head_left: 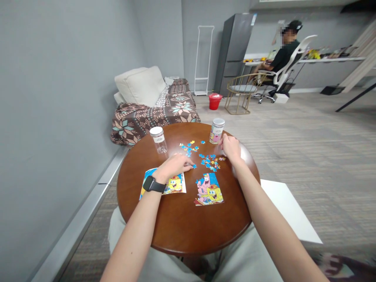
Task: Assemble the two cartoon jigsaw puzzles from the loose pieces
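Observation:
My left hand [177, 163], with a black watch on the wrist, reaches over a printed picture sheet [176, 185]. Its fingertips pinch a small blue puzzle piece [194, 166] at the table top. My right hand [230, 147] is closed with curled fingers beside a lidded jar with a pink cartoon label [216, 133]; whatever lies in those fingers is hidden. A partly joined cartoon puzzle [209, 190] lies in front of me, its upper left edge uneven. Loose puzzle pieces [210, 161] are scattered beyond it, and a second group of pieces [188, 148] lies farther back.
A clear jar with a white lid [159, 140] stands at the back left of the round brown table [188, 231]. Behind are a covered sofa [152, 113], a red bin [215, 101] and a wire chair [241, 91]. Another person [283, 56] sits at a counter.

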`<state>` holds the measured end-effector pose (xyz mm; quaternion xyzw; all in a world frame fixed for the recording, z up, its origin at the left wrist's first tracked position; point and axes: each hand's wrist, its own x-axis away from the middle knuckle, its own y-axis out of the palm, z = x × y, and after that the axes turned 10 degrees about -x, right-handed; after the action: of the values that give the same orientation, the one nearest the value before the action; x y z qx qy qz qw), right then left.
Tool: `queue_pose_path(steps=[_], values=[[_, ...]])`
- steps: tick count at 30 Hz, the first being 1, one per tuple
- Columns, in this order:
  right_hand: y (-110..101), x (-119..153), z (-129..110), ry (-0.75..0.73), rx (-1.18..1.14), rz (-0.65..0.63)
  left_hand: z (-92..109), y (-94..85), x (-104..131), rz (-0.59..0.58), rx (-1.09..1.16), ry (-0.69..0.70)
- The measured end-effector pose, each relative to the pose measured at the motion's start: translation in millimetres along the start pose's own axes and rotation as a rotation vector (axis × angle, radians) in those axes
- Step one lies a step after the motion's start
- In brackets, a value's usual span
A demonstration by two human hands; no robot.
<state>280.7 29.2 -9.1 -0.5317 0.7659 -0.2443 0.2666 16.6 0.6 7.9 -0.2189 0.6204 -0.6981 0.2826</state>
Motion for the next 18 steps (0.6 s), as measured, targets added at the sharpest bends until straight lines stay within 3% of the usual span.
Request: queue_pose_path(steps=[5,15,18], values=[[1.2,1.0,-0.8,0.075,-0.166,0.147,0.2,-0.8,-0.2,-0.002,-0.021,-0.007],[0.0,2.0,-3.2,0.086,-0.185,0.146,1.5,0.0,-1.4,0.008,-0.016,-0.051],[2.3,-1.6,2.3,0.018,-0.159,0.135,6.4,-2.7,-2.3,-0.012,-0.031,-0.083]])
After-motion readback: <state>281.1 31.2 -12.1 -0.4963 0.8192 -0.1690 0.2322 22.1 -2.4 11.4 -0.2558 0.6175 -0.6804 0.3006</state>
